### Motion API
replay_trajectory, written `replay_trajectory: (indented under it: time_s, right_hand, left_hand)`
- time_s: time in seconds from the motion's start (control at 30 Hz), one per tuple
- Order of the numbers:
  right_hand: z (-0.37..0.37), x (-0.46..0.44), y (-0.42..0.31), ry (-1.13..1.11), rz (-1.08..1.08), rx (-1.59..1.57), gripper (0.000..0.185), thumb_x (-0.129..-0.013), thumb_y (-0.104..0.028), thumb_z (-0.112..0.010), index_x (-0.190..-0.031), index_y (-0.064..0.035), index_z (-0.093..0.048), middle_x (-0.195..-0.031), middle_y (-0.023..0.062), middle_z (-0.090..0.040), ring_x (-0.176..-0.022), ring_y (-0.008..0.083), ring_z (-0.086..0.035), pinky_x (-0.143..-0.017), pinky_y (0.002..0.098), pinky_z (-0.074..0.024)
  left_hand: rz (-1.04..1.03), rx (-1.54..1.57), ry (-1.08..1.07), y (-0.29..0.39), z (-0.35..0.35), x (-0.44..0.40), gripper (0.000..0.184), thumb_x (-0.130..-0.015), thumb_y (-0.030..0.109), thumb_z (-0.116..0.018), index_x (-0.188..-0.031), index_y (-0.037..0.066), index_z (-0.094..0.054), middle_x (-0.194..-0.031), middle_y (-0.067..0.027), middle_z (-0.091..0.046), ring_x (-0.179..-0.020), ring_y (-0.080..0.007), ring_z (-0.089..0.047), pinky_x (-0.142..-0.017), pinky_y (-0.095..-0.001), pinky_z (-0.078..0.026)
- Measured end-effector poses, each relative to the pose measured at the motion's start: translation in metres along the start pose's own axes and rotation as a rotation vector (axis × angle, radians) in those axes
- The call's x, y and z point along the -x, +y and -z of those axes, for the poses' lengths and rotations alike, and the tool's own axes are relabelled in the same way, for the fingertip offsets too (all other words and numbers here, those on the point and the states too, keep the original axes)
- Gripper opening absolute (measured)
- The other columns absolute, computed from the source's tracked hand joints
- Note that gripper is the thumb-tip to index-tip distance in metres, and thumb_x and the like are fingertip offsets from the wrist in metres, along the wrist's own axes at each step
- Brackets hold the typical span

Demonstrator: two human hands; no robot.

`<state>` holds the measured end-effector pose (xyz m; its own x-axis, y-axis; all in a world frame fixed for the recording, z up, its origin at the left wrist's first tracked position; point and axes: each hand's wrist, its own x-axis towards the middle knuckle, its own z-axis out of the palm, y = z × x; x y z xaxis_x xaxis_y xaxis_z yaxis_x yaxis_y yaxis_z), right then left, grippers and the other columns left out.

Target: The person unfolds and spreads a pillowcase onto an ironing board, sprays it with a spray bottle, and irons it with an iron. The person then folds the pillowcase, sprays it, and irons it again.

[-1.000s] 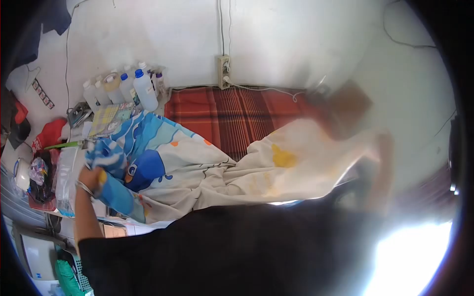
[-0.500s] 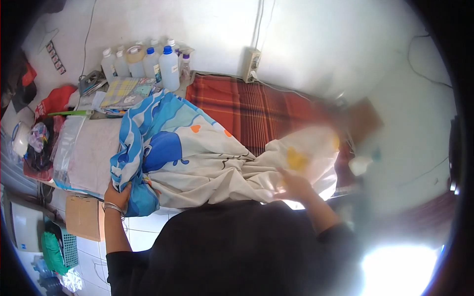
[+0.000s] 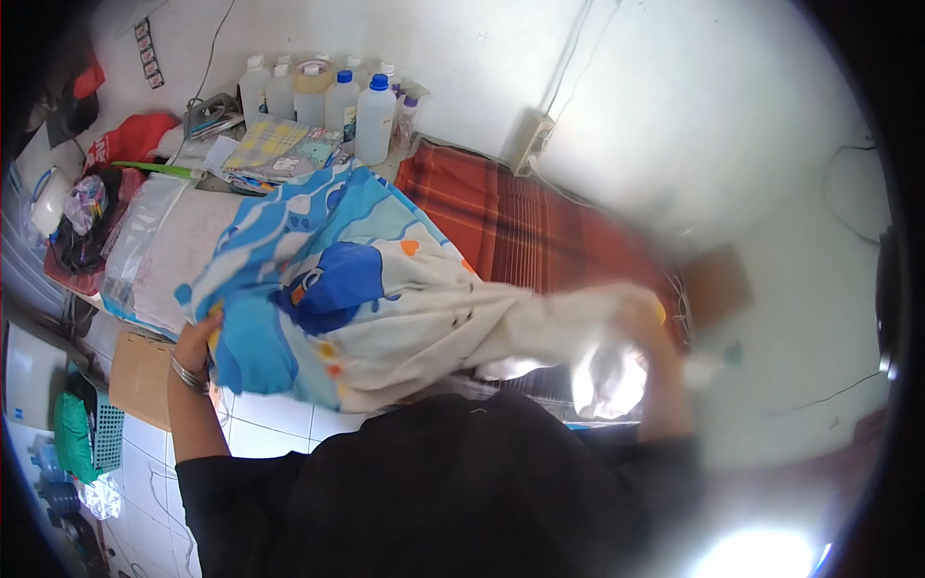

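A large printed cloth (image 3: 405,289), white with blue waves, a dark blue figure and orange hearts, spreads across the middle in folds. At its lower left corner my left hand (image 3: 198,342), with bangles on the wrist, is closed on the blue edge. The white end of the cloth is bunched at the right, where my right hand (image 3: 641,313) is smeared by motion; its fingers cannot be made out. Under and behind the cloth lies a red-brown striped cover (image 3: 462,193).
Several bottles (image 3: 374,120) and folded cloths (image 3: 275,154) stand or lie at the back left, near an iron (image 3: 207,116). A cardboard box (image 3: 140,380) and a green basket (image 3: 108,438) are lower left. A socket strip (image 3: 532,140) is on the wall.
From half a second ago, my left hand has lifted its corner up and left, spreading the blue part. My right hand has moved up and right, and the white end is now bunched there.
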<state>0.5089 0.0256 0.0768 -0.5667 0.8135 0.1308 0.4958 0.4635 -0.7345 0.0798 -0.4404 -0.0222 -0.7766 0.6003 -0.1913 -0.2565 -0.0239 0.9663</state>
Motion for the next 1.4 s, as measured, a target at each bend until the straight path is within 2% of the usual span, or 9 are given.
replay_trajectory:
  time_s: [0.1,0.3,0.43,0.53,0.7,0.9,1.0,1.23,1.4]
  right_hand:
    - [0.087,-0.078,0.037,0.129,0.039,0.459,0.04,-0.077,-0.033,-0.058,-0.1,-0.0002,-0.058,-0.099,0.0196,-0.06,-0.091,0.0279,-0.058,-0.077,0.04,-0.045]
    - [0.142,-0.153,0.015,0.74,-0.144,-0.588,0.045,-0.081,-0.038,-0.052,-0.108,-0.001,-0.053,-0.093,0.0125,-0.056,-0.078,0.0233,-0.054,-0.064,0.0362,-0.0454]
    - [0.129,-0.169,0.096,0.634,-0.12,-0.033,0.045,-0.08,-0.035,-0.057,-0.109,-0.0005,-0.054,-0.088,0.0125,-0.058,-0.073,0.0203,-0.055,-0.061,0.0338,-0.046]
    - [0.087,-0.117,0.082,0.22,-0.13,-0.369,0.042,-0.073,-0.029,-0.066,-0.103,0.0008,-0.06,-0.092,0.0085,-0.062,-0.081,0.0169,-0.058,-0.073,0.0297,-0.0466]
    - [0.055,-0.035,0.156,0.261,-0.034,-0.408,0.05,-0.075,-0.02,-0.067,-0.119,-0.0022,-0.051,-0.103,0.0101,-0.058,-0.091,0.0161,-0.057,-0.081,0.0301,-0.0457]
    - [0.049,0.021,0.204,0.262,-0.28,-0.167,0.046,-0.073,-0.022,-0.068,-0.111,0.0005,-0.055,-0.094,0.0136,-0.061,-0.085,0.0181,-0.058,-0.075,0.0311,-0.047]
    - [0.041,0.035,0.211,0.358,-0.337,-0.063,0.037,-0.07,-0.027,-0.07,-0.093,0.0,-0.057,-0.083,0.0131,-0.06,-0.076,0.0185,-0.058,-0.067,0.0318,-0.0459]
    - [0.056,0.055,0.217,0.049,-0.222,-0.051,0.038,-0.073,-0.029,-0.072,-0.097,-0.0025,-0.06,-0.082,0.0094,-0.06,-0.074,0.0143,-0.056,-0.065,0.0304,-0.0457]
    - [0.057,0.059,0.223,0.146,-0.275,-0.083,0.034,-0.073,-0.026,-0.073,-0.094,-0.0029,-0.06,-0.08,0.0069,-0.059,-0.074,0.0119,-0.055,-0.064,0.0261,-0.0456]
  left_hand:
    - [-0.048,0.364,-0.028,0.027,-0.021,-0.025,0.045,-0.086,0.025,-0.052,-0.123,0.001,-0.047,-0.117,-0.0115,-0.056,-0.103,-0.0249,-0.056,-0.089,-0.0357,-0.045]
    - [-0.141,0.661,-0.174,0.049,-0.108,-0.052,0.046,-0.092,0.033,-0.043,-0.126,0.002,-0.044,-0.123,-0.0107,-0.053,-0.112,-0.0269,-0.051,-0.096,-0.039,-0.039]
    - [0.122,0.684,-0.086,-0.018,-0.177,-0.045,0.048,-0.091,0.037,-0.045,-0.127,0.006,-0.043,-0.123,-0.0098,-0.054,-0.111,-0.026,-0.052,-0.095,-0.0411,-0.042]
    - [0.367,0.645,0.001,-0.082,-0.222,-0.015,0.048,-0.091,0.039,-0.047,-0.128,0.01,-0.042,-0.122,-0.0083,-0.053,-0.112,-0.0264,-0.052,-0.093,-0.0419,-0.043]
    - [0.397,0.718,0.043,-0.163,-0.223,0.02,0.049,-0.09,0.038,-0.051,-0.129,0.01,-0.04,-0.126,-0.0103,-0.048,-0.111,-0.0303,-0.051,-0.094,-0.0443,-0.042]
    - [-0.552,-0.656,0.662,-0.153,-0.207,0.055,0.066,-0.073,0.033,-0.068,-0.129,0.011,-0.041,-0.132,-0.0201,-0.038,-0.12,-0.0357,-0.04,-0.097,-0.0534,-0.035]
    - [-0.641,-1.675,0.028,-0.13,-0.212,0.067,0.068,-0.061,0.031,-0.069,-0.123,0.014,-0.049,-0.135,-0.0151,-0.038,-0.123,-0.0349,-0.036,-0.103,-0.054,-0.022]
    - [-0.631,-1.519,-0.063,-0.135,-0.195,0.07,0.073,-0.054,0.029,-0.074,-0.122,0.016,-0.049,-0.135,-0.0126,-0.038,-0.125,-0.0333,-0.035,-0.103,-0.0557,-0.02]
    - [-0.602,-1.746,-0.069,-0.142,-0.185,0.064,0.042,-0.065,0.014,-0.067,-0.106,0.017,-0.06,-0.117,-0.0009,-0.055,-0.116,-0.0214,-0.047,-0.104,-0.0547,-0.02]
